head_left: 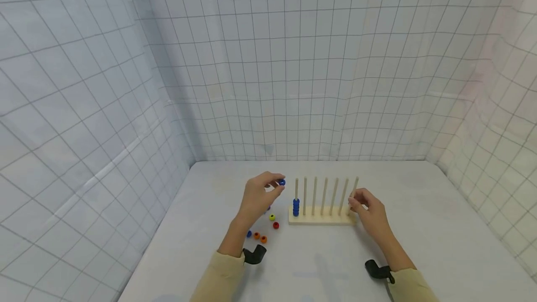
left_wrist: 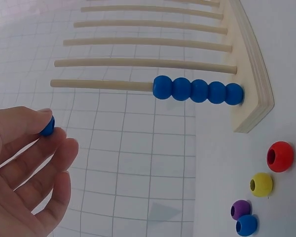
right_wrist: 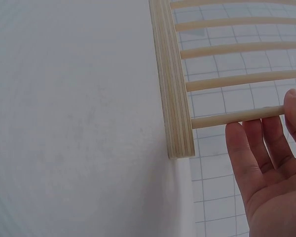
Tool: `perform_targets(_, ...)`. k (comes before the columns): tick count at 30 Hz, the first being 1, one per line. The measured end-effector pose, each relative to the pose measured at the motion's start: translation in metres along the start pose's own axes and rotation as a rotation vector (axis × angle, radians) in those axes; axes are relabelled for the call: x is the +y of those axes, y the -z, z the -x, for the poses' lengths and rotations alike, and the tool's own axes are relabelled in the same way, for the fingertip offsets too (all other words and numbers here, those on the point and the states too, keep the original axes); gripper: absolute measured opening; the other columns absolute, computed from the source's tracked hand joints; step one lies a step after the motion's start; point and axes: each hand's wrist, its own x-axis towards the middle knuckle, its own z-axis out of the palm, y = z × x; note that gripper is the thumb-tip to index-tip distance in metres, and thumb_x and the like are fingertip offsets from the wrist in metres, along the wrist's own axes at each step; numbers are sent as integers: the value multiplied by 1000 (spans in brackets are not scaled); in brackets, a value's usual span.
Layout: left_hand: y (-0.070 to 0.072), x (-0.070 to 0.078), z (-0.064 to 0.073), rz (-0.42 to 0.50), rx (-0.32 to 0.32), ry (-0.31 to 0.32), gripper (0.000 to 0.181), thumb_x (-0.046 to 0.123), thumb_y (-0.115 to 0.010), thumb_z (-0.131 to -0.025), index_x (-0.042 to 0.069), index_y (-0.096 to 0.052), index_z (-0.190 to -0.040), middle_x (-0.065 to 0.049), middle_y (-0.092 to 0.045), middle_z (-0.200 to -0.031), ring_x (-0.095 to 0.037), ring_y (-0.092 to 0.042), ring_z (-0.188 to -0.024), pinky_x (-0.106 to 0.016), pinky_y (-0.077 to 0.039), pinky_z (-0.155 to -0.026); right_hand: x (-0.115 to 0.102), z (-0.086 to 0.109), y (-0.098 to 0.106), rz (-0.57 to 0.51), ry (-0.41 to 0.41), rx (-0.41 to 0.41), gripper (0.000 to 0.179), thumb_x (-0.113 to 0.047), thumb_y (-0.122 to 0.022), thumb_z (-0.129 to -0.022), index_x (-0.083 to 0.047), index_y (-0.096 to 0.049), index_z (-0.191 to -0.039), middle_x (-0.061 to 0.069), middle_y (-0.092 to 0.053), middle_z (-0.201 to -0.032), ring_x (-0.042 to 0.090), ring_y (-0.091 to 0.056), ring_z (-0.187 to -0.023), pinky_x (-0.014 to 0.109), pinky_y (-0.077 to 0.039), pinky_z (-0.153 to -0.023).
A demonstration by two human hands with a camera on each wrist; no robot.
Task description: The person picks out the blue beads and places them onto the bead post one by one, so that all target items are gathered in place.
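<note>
Between thumb and fingertips my left hand [head_left: 257, 198] pinches a blue bead [head_left: 282, 182], held up just left of the rack's leftmost peg. In the left wrist view the same blue bead [left_wrist: 48, 126] is partly covered by the thumb. A wooden peg rack [head_left: 320, 220] stands on the table with several upright pegs. Its leftmost peg carries a stack of blue beads [head_left: 296, 208]; the other pegs are bare. My right hand [head_left: 371, 211] holds the rightmost peg [right_wrist: 217, 120] between thumb and fingers.
Left of the rack lie loose beads: a red bead [head_left: 276, 225], a yellow bead [head_left: 272, 217], orange beads [head_left: 264, 239], a purple bead [left_wrist: 240, 210] and blue ones. White gridded sheeting [head_left: 293, 83] rises behind and beside the white table [head_left: 319, 260].
</note>
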Motion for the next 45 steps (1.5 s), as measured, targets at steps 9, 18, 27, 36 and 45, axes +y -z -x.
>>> perform_targets(9,-2,6,-2,22,-2,-29,26,11,-77,-90,12,-74,-115,3,-73,-103,-9,-66,-87,-37,-57,-80,-15,2,0,17,5,5,8,-9,-67,-97,-4,-63,-101,10,-68,-91,24,-68,-85,24,-57,-71)
perform_targets(18,-4,12,-7,43,16,-62,25,8,-77,-89,10,-75,-114,0,-73,-103,-11,-67,-86,-42,-57,-79,-46,6,6,12,22,-1,11,-11,-67,-98,-1,-63,-101,13,-68,-91,28,-68,-84,23,-57,-71)
perform_targets(27,-8,17,-9,38,24,-64,25,8,-78,-88,12,-75,-113,3,-73,-102,-8,-66,-86,-32,-56,-79,-43,6,7,-7,8,-18,13,-13,-66,-99,-1,-63,-101,12,-68,-92,29,-68,-86,24,-57,-72)
perform_targets(36,-13,21,-13,83,22,-94,24,6,-78,-88,8,-75,-112,1,-73,-102,-12,-67,-84,-38,-57,-78,-44,6,7,-23,1,-13,13,-13,-67,-98,0,-63,-100,12,-68,-91,27,-68,-86,25,-57,-72)
perform_targets(45,-15,24,-16,42,3,-77,24,9,-77,-90,12,-75,-114,3,-73,-104,-10,-67,-86,-31,-56,-80,-44,6,6,-39,-5,-9,9,-7,-65,-99,1,-63,-100,12,-67,-91,27,-68,-87,32,-59,-72)
